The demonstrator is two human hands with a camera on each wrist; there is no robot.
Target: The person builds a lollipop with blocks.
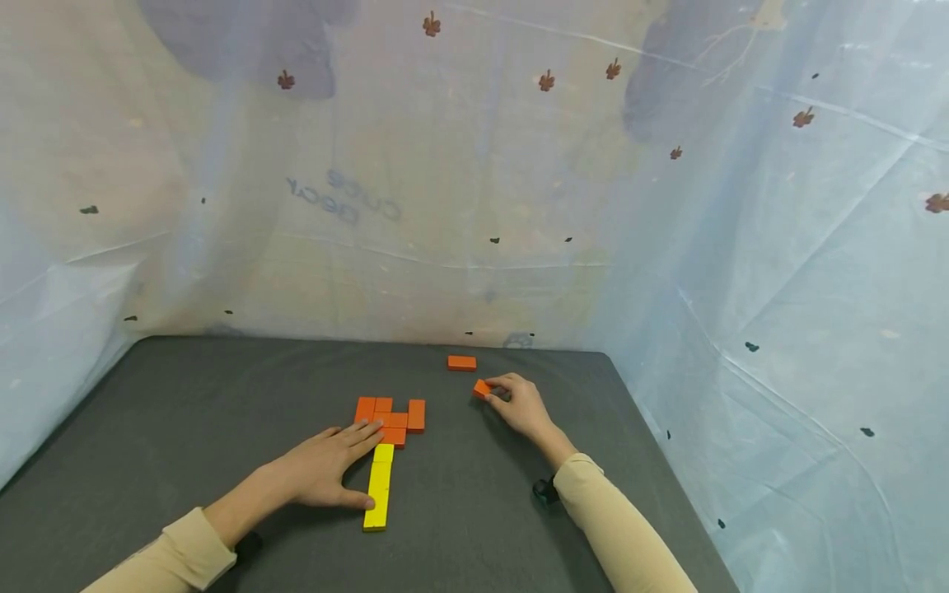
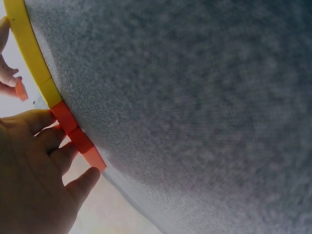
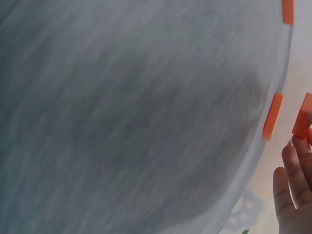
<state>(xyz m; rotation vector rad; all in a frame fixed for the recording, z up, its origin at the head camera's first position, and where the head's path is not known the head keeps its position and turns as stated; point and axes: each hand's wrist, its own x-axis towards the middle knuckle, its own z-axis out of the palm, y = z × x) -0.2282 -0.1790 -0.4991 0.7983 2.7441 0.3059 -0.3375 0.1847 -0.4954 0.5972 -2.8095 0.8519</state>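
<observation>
My left hand (image 1: 320, 468) lies with straight fingers over a cluster of flat orange blocks (image 1: 395, 436), fingertips on its left part. Its thumb touches the side of a yellow strip (image 1: 380, 486) made of blocks set end to end, which runs from the cluster toward me. In the left wrist view, my fingertips rest along the red-orange edge (image 2: 82, 140). Over to the right, my right hand (image 1: 521, 408) pinches a small orange block (image 1: 481, 389) between thumb and fingers. The right wrist view shows this block partly cut off by the frame edge.
Another orange block (image 1: 462, 362) lies alone near the far edge of the dark grey table (image 1: 222, 395). One orange block (image 1: 417, 415) stands lengthwise at the cluster's right side. Translucent plastic sheeting (image 1: 474, 165) hangs behind the table and along its sides.
</observation>
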